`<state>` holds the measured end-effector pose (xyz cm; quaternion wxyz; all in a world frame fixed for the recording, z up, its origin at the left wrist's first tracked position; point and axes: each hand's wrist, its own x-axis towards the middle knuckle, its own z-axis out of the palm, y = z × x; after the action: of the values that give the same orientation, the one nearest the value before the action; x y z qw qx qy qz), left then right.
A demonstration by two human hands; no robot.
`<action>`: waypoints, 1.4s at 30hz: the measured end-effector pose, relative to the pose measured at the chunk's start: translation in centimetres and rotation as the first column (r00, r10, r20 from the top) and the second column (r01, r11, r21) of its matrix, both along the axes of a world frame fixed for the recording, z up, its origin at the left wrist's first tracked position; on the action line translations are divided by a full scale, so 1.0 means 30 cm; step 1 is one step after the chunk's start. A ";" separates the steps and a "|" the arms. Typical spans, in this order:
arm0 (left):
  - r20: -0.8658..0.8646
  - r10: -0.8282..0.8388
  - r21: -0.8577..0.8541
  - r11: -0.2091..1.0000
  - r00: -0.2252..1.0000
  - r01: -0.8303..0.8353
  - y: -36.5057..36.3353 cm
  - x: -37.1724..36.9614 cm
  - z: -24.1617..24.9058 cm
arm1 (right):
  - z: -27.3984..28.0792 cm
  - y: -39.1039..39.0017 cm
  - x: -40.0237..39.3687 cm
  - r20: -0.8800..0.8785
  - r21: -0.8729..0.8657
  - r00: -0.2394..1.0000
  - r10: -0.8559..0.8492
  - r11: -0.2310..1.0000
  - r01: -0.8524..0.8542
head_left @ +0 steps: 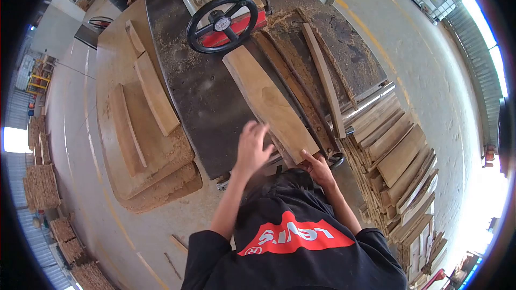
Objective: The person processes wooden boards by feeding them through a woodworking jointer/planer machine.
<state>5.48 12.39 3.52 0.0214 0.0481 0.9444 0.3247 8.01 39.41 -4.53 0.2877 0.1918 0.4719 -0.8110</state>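
Observation:
A wide wooden board [269,99] with one rough, wavy edge lies lengthwise on the dark machine table [191,104]. Its far end reaches close to the black handwheel [222,23] and the red panel [236,29]. My right hand [318,168] grips the near end of the board at its right corner, thumb on top and fingers mostly hidden. Beside the left edge, my left hand [252,147] is raised with its fingers apart; it holds nothing. A rusty metal fence [301,94] runs along the board's right side.
A narrow wood strip [325,80] lies right of the fence among sawdust [293,19]. Several cut boards [155,94] rest on the wooden side table [115,156] at left. To my right stands a large stack of boards [403,153]. Offcuts [179,244] lie on the floor.

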 end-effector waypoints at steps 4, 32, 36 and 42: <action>-0.165 -0.149 -0.508 0.860 0.975 0.046 -0.049 -0.154 0.087 | 0.083 0.043 0.022 -0.283 0.439 0.927 0.245 0.893 -0.102; -0.261 0.749 -0.157 0.590 0.609 -0.792 -0.139 -0.030 -0.040 | 0.321 -0.052 -0.167 -0.525 0.415 0.725 0.446 0.878 -0.240; -0.166 0.873 -0.236 0.417 0.459 -0.878 -0.042 -0.157 -0.039 | 0.387 -0.104 -0.179 -0.389 0.640 0.624 0.678 0.686 -0.346; -0.200 0.749 0.315 0.660 0.632 -0.682 0.049 -0.143 -0.215 | 0.096 -0.202 -0.226 -0.637 0.768 0.114 0.763 0.614 0.180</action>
<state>1.19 13.85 -2.94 -0.2651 -0.2799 0.8356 0.3914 1.25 33.36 -1.65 0.0010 -0.3826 0.8329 -0.3999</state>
